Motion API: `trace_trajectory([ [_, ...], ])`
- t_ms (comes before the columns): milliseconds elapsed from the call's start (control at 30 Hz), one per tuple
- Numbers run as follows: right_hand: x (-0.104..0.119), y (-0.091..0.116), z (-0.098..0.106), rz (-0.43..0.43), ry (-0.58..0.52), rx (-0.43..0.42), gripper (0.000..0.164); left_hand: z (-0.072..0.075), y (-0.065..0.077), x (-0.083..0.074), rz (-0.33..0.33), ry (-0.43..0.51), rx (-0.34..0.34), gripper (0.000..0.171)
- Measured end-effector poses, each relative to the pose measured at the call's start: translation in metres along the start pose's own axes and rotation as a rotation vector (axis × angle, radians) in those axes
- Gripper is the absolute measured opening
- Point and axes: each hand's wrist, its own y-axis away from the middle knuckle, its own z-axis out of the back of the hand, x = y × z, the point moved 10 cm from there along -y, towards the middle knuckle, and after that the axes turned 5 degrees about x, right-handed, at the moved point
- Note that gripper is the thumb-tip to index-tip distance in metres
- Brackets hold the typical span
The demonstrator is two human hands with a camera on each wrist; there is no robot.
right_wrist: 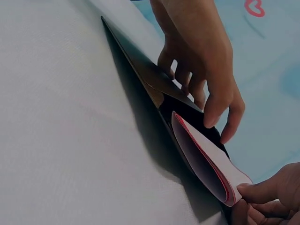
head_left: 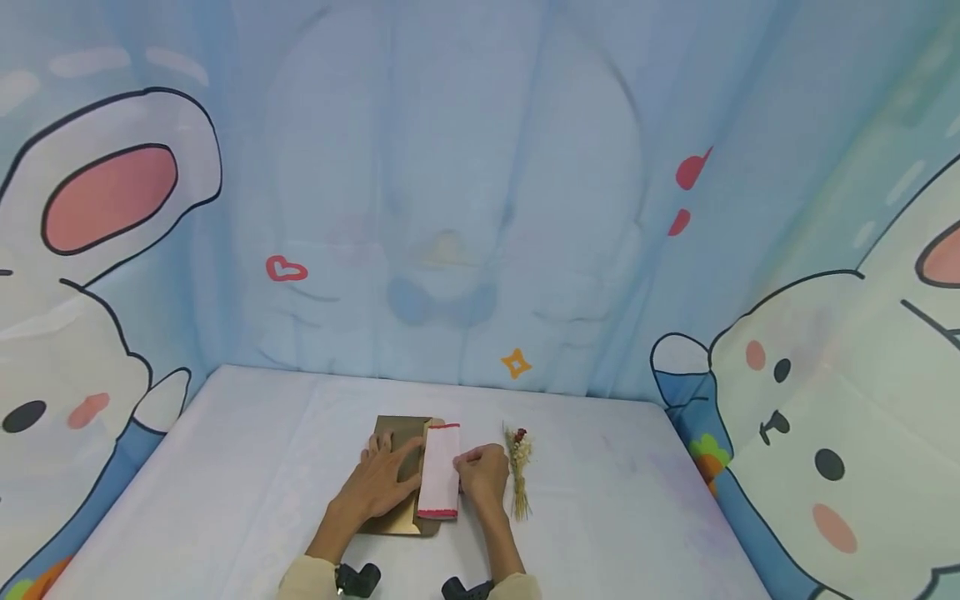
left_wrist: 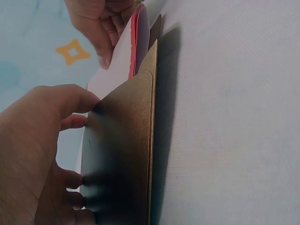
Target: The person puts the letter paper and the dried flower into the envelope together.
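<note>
A gold-brown envelope point(head_left: 406, 427) lies on the table, its flap side to the right. My left hand point(head_left: 381, 483) rests spread on it, thumb and fingertips pressing its face in the left wrist view. Over the envelope's right part is a folded white paper point(head_left: 439, 468) with red ends. Its layers bulge apart at the fold in the right wrist view. The right edge of this paper is pinched between thumb and fingers of my right hand point(head_left: 486, 475). How far the paper reaches into the envelope point(right_wrist: 149, 77) cannot be told.
Just right of my right hand lies a small bunch of dried flowers point(head_left: 521, 471) with a dark red bloom. A white cloth point(head_left: 630, 500) covers the table. Behind and beside it hangs a blue curtain point(head_left: 450, 167) printed with cartoon animals.
</note>
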Motion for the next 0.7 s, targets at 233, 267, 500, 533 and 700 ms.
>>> trace_trajectory([
  [233,0.008,-0.002,-0.008,0.082,0.027,-0.006,0.017,0.0,0.0,0.002,0.007,0.009,0.004,0.059],
  [267,0.007,-0.004,-0.012,0.106,0.029,-0.009,0.018,0.0,-0.001,0.002,0.009,0.011,0.006,0.059],
  [500,-0.004,-0.017,-0.029,0.198,0.043,-0.024,0.02,0.002,-0.001,0.0,-0.006,0.002,-0.002,0.058],
  [533,-0.002,-0.016,-0.029,0.207,0.033,-0.026,0.02,0.002,-0.001,0.001,-0.007,-0.001,-0.002,0.057],
  [700,0.017,-0.003,-0.023,0.277,-0.024,-0.022,0.017,0.001,-0.001,0.002,-0.006,-0.003,0.004,0.058],
])
